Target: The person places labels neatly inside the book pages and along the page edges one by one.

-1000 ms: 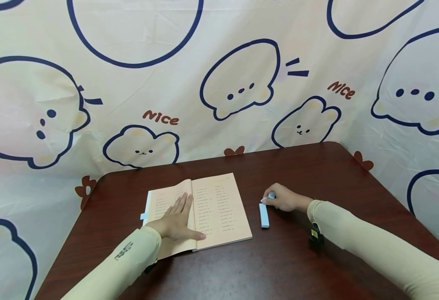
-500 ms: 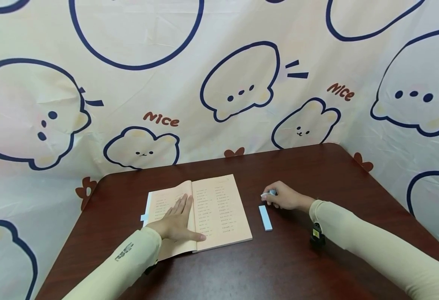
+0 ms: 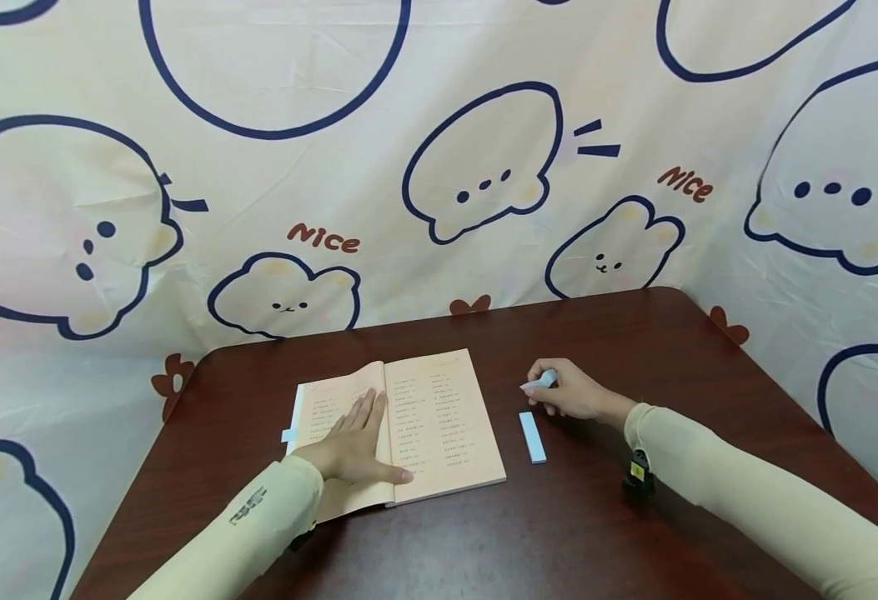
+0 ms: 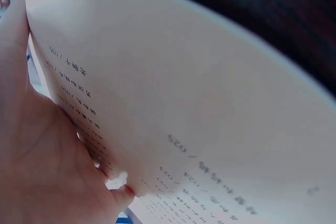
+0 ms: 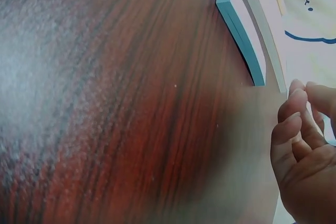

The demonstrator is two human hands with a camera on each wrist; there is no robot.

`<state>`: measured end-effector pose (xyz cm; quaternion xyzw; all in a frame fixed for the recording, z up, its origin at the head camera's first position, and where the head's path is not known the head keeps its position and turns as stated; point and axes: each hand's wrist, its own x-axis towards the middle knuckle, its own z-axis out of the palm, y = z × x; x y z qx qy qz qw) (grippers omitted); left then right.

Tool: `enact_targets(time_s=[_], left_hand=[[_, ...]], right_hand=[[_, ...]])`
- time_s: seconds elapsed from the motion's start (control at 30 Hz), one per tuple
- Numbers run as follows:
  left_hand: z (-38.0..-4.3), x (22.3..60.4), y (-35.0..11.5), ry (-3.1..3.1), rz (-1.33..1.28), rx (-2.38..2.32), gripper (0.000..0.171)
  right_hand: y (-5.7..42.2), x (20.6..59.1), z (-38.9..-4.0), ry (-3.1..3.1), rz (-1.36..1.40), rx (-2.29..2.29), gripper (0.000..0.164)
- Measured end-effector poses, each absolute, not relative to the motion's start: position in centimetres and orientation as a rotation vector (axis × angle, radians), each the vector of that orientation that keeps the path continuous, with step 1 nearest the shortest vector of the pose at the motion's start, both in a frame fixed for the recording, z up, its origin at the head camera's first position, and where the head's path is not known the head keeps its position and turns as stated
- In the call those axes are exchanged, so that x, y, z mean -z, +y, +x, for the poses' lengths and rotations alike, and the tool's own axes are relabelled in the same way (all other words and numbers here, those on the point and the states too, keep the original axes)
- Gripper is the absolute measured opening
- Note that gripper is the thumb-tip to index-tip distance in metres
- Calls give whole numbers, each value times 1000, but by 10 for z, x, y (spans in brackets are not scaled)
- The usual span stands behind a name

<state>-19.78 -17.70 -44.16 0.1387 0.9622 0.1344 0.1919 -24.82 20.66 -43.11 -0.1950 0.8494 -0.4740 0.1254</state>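
As the left hand lies flat on the open book, fingers outstretched, the right hand pinches a curled slip to the book's right, where the pad also lies. Peeling appears done; the next move likely calls for carrying the slip to the book.

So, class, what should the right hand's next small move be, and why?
Probably ease the small light-blue piece leftward, toward the outer edge of the open book: the right hand pinches it just to the book's right, the left hand lies spread on the pages, and a light-blue tab juts from the book's left edge.
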Motion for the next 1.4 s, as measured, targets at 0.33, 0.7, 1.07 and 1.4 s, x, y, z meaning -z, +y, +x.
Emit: enact_targets(time_s=[0.33, 0.7, 1.07, 1.4], left_hand=[[-197, 440, -178, 2696, 400, -381, 148], [-200, 448, -180, 2704, 386, -372, 149], [-201, 447, -179, 2707, 390, -354, 147], [-201, 446, -179, 2704, 382, -365, 147]], right_hand=[[206, 431, -245, 2450, -508, 1424, 18], [202, 427, -243, 2422, -371, 1437, 51], [199, 420, -238, 2321, -325, 1467, 41], [196, 421, -233, 2345, -455, 1491, 32]])
